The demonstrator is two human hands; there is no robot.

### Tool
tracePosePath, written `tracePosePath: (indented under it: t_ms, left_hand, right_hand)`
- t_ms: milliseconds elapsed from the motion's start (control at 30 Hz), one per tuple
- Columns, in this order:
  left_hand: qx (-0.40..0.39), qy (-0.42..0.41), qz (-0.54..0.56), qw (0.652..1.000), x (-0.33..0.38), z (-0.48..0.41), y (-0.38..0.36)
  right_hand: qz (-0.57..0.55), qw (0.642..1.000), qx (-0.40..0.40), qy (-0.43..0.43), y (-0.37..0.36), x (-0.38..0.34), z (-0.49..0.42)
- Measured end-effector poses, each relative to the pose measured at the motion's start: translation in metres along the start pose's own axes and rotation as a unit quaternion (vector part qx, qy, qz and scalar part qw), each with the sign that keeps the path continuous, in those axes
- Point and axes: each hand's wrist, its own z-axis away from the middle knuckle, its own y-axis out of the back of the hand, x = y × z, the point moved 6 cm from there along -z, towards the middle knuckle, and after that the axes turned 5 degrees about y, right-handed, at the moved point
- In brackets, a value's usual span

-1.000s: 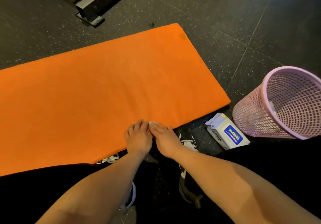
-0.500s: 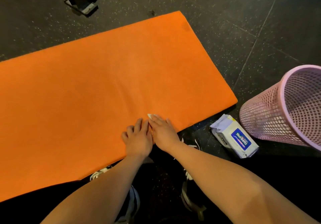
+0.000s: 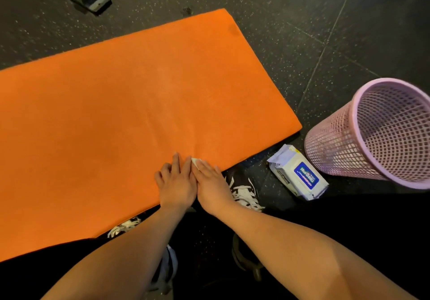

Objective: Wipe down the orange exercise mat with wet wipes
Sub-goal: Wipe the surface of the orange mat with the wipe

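Here, a small white wet wipe (image 3: 196,162) is being pressed flat against the thick orange foam exercise mat (image 3: 139,113), close to its near long edge and toward its right end. The wipe is being covered by the straight fingers of the right hand (image 3: 211,183), so only a corner is being shown past the fingertips. The left hand (image 3: 176,183) is being laid palm-down on the mat, touching the right hand along its side, with fingers mostly extended and nothing being gripped. The mat is being spread flat on the dark speckled rubber floor (image 3: 302,32). Near the mat's right corner, a white soft pack of wet wipes (image 3: 299,174) is being seen lying on the floor. A blue label with white lettering is being displayed on its top, too blurred to be read. A pink plastic mesh wastebasket (image 3: 337,150) is being seen just beside the pack. Dark shoes with white laces (image 3: 244,192) are being partly hidden under the arms.
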Motion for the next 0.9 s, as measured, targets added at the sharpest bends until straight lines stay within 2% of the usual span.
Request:
tracePosePath:
  t_ms: [67, 133, 233, 300, 367, 467, 533, 600, 667, 733, 800, 900]
  left_hand:
    - [0.002, -0.001, 0.003, 1.000, 0.001, 0.001, 0.001]
    - [0.002, -0.003, 0.005, 1.000, 0.000, 0.001, 0.001]
    - [-0.006, 0.001, 0.029, 1.000, -0.001, 0.001, 0.002]
    - [-0.007, 0.013, 0.044, 0.999, 0.002, 0.001, 0.004]
    - [-0.007, 0.022, 0.055, 0.998, 0.004, 0.002, 0.004]
    - [-0.006, 0.019, 0.067, 0.998, 0.003, 0.003, 0.003]
    - [-0.007, 0.016, 0.078, 0.997, 0.001, 0.002, 0.004]
    - [0.000, 0.012, 0.078, 0.997, 0.000, 0.002, 0.006]
    - [0.004, 0.010, 0.074, 0.997, 0.001, 0.002, 0.007]
    - [0.008, 0.013, 0.072, 0.997, 0.000, 0.001, 0.007]
    - [0.020, 0.016, 0.076, 0.997, 0.000, -0.002, 0.009]
    - [0.033, 0.011, 0.094, 0.995, -0.002, -0.013, 0.017]
  right_hand:
    - [0.013, 0.999, -0.020, 0.036, 0.001, 0.005, 0.005]
    - [0.047, 0.999, -0.013, 0.026, 0.008, 0.023, 0.008]
    - [0.027, 0.991, 0.034, -0.128, 0.022, 0.059, 0.012]
    - [0.008, 0.983, 0.041, -0.176, 0.022, 0.060, 0.013]
    - [0.007, 0.989, 0.036, -0.140, 0.015, 0.039, 0.009]
    - [-0.014, 1.000, -0.005, -0.019, 0.003, 0.001, 0.005]
    - [0.005, 1.000, -0.025, 0.016, 0.004, 0.003, 0.005]
    - [0.039, 0.999, -0.011, -0.027, 0.013, 0.027, 0.002]
    - [0.031, 0.992, 0.013, -0.125, 0.024, 0.053, -0.001]
    - [0.018, 0.986, 0.018, -0.165, 0.023, 0.054, -0.008]
    - [0.008, 0.992, 0.007, -0.123, 0.016, 0.034, -0.015]
    - [-0.009, 0.999, -0.030, -0.011, 0.006, 0.007, -0.022]
